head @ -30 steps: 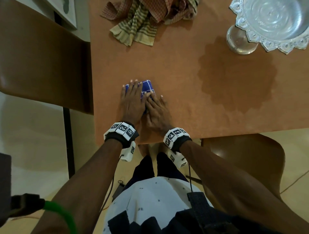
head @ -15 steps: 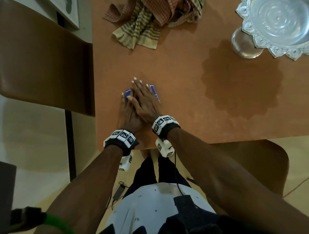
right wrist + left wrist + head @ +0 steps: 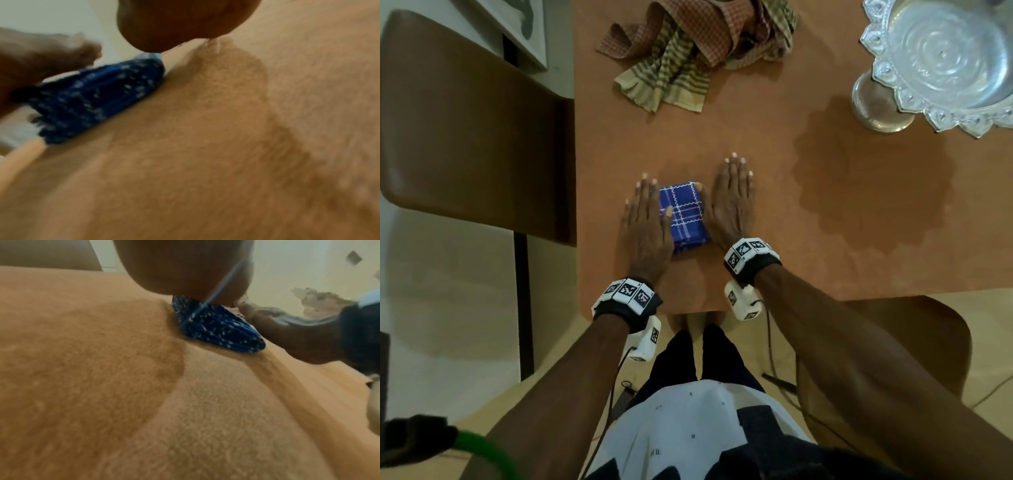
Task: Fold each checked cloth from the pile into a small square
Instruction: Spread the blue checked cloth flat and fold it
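Note:
A blue checked cloth [image 3: 685, 216], folded into a small thick packet, lies on the orange table [image 3: 774, 205] near its front edge. My left hand [image 3: 645, 219] lies flat at its left side, thumb resting on the cloth's top. On the other side my right hand [image 3: 731, 198] lies flat on the table, its thumb along the cloth's right edge. Both wrist views show the stacked blue layers [image 3: 216, 331] [image 3: 96, 100] edge-on beside each palm. At the table's far edge sits a crumpled pile of checked and striped cloths [image 3: 698, 51].
A silver footed bowl [image 3: 941, 61] stands at the far right, with its dark shadow on the table below it. A brown chair [image 3: 472, 144] stands left of the table. Another chair seat [image 3: 914, 342] shows under my right arm.
My hands were stacked, pressing down on the folded cloth. They have slid apart to either side, and the cloth's top now shows.

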A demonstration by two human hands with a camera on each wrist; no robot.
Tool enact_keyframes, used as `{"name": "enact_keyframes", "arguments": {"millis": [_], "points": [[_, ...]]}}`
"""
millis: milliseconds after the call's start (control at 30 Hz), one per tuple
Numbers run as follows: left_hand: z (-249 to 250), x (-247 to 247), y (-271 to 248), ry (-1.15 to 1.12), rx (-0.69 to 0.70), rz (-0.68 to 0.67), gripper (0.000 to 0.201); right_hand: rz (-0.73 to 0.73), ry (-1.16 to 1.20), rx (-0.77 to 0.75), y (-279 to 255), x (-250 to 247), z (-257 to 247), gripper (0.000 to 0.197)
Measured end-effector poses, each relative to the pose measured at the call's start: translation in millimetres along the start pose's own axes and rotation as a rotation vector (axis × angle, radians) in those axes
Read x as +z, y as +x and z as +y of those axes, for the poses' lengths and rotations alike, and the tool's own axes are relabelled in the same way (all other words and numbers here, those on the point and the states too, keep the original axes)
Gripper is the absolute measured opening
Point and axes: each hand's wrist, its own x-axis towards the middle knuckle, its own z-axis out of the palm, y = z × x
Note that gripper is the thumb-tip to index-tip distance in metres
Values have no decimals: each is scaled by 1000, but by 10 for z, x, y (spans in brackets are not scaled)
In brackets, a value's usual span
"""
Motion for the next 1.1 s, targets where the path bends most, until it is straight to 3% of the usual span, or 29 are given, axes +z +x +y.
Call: {"name": "enact_keyframes", "arguments": {"millis": [67, 167, 267, 400, 533, 600, 767, 933, 1033, 1100], "points": [[-29, -18, 0, -74, -125, 105, 52, 90, 68, 130, -123, -39, -98, 69], [21, -83, -5, -149, -249, 200, 45, 159, 57, 115, -391, -14, -305, 52], [39, -118, 42, -262, -431, 76, 47, 53, 152, 230, -550, 58, -436, 52], [-30, -168, 135, -466, -642, -42, 65, -70, 468, 308, -544, -6, -469, 60], [-25, -257, 228, -720, -758, -186, 73, -222, 816, 508, -382, -162, -377, 53], [0, -314, 259, -810, -752, -274, 77, -277, 1034, 575, -333, -245, -336, 54], [164, -448, 198, -995, -681, -371, 45, -363, 1343, 567, -332, -501, -244, 52], [235, -443, 204, -938, -582, -405, 46, -279, 1291, 615, -411, -533, -190, 49], [253, -433, 282, -849, -563, -349, 48, -199, 1167, 612, -393, -472, -188, 60], [278, -468, 327, -801, -534, -306, 38, -179, 1127, 596, -359, -487, -184, 63]]}}
